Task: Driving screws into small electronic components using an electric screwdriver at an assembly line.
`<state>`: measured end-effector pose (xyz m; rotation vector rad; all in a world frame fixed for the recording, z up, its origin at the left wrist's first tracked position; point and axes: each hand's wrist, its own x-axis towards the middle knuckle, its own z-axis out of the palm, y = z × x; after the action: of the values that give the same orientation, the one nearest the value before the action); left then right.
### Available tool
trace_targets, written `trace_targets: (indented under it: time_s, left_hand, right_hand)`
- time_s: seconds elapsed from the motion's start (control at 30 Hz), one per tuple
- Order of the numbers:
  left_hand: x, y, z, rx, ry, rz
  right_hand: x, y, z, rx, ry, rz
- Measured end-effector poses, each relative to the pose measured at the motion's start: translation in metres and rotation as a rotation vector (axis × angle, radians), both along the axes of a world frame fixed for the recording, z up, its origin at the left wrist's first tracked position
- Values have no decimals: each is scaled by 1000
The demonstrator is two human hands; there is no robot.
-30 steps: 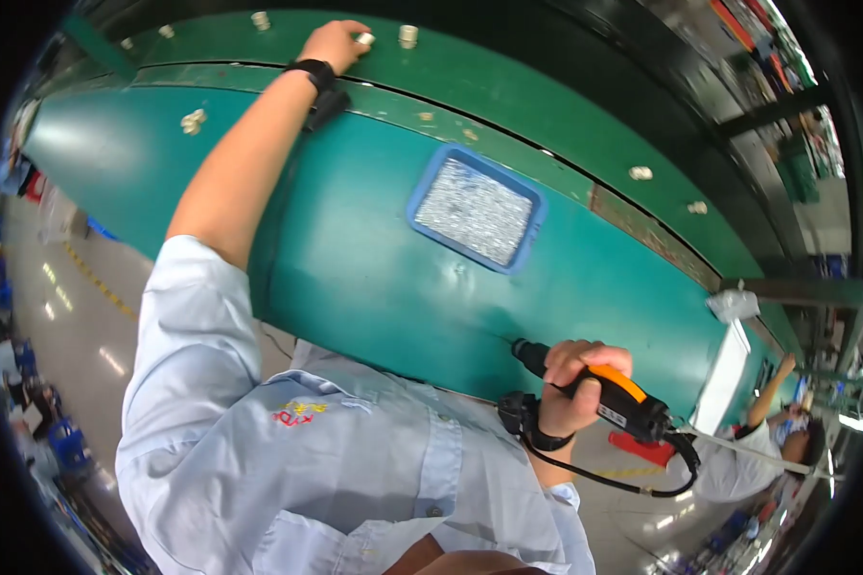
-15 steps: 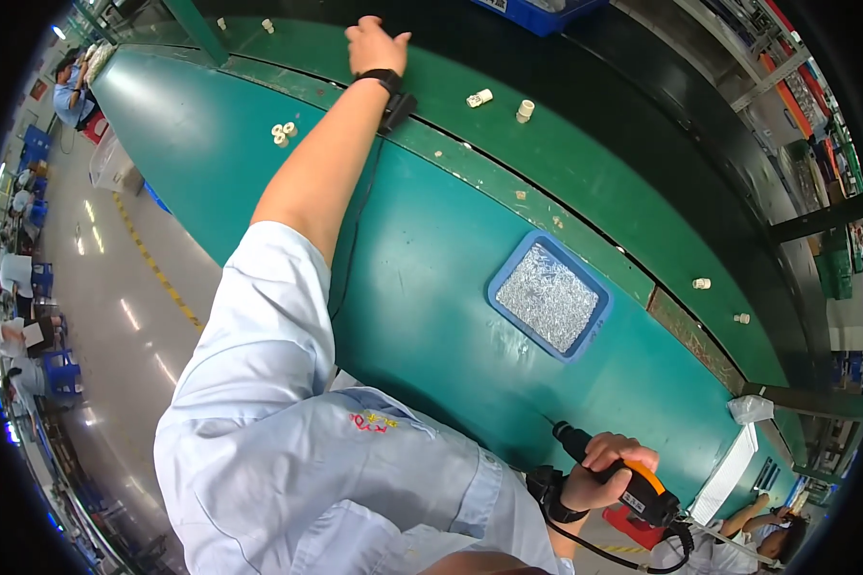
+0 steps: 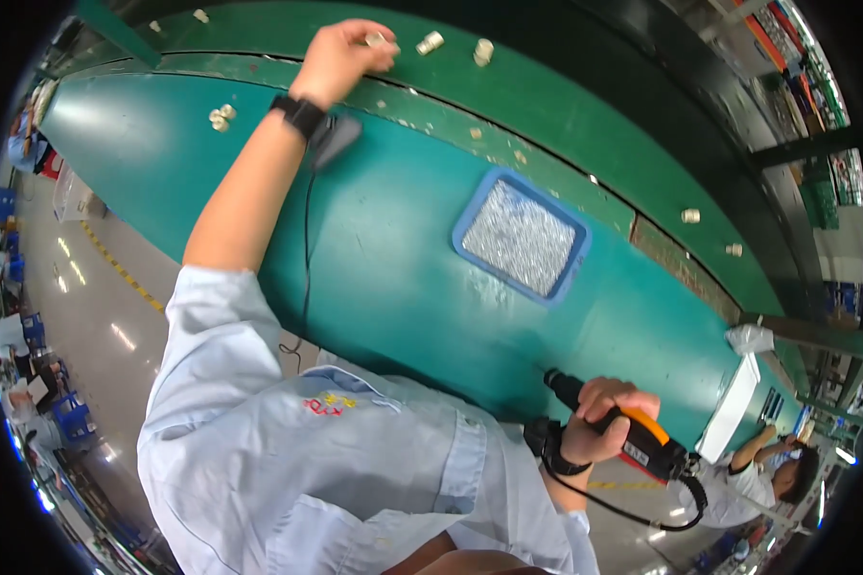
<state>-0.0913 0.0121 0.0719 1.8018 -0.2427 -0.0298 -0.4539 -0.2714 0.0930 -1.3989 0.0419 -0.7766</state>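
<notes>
Head view: the left hand pinches a pale fitting; right hand grips screwdriver.

Bright, even indoor light; pale glare whitens the far left end of my green table; white reflections streak the grey floor; my left hand is softly blurred; the fisheye bends straight edges and fades into black corners.

"What's over on the right?"
"A plastic bag, just beside a long white strip; a co-worker close by."
"And left?"
"Striped tape along the floor, a blue stool."
</notes>
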Motion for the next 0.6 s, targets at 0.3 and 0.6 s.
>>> trace_targets:
  time_s: [0.3,0.6]
  left_hand:
    - [-258,-99,-23,198,-2,-653]
    - [-269,-101,-7,231,246,-640]
  right_hand:
    - [11,-5,3,21,10,113]
    - [6,-5,5,-58,30,196]
